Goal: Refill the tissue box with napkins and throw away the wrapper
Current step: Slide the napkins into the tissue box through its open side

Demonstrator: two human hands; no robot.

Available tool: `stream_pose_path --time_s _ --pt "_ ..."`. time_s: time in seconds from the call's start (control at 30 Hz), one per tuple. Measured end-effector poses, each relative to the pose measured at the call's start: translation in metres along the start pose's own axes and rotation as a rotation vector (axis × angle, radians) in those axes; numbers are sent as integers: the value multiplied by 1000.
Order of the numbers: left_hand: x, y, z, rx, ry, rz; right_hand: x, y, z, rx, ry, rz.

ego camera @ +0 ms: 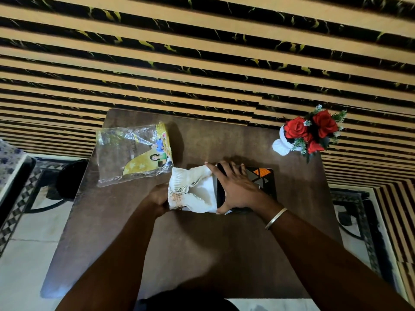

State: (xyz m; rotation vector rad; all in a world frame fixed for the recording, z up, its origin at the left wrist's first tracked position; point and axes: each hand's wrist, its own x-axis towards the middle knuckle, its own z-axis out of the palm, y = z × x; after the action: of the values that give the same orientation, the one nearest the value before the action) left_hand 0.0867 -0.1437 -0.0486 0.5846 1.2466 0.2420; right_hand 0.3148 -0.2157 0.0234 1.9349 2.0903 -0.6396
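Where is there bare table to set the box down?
Free: the table's near half; the back strip between wrapper and vase; the right edge beside the box. Crowded: the middle, where the left hand grips the napkins and the right hand rests on the box.

1. wrapper [134, 153]: clear crinkled plastic, glossy, yellow printed part.
2. napkins [193, 189]: soft white paper, matt, ribbed edges.
3. tissue box [265, 180]: smooth, dark, patterned.
4. table [202, 243]: brown wood-look, slight sheen.
5. bangle [276, 218]: shiny metal.
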Motion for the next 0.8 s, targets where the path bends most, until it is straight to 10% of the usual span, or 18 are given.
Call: stream_pose_path --time_s 0.67,0.8 --pt "15 -10 10 98 -137 22 -3 -6 3 -13 0 -47" --pt "11 -9 9 -55 -287 271 -1 -6 4 -3 -22 -44"
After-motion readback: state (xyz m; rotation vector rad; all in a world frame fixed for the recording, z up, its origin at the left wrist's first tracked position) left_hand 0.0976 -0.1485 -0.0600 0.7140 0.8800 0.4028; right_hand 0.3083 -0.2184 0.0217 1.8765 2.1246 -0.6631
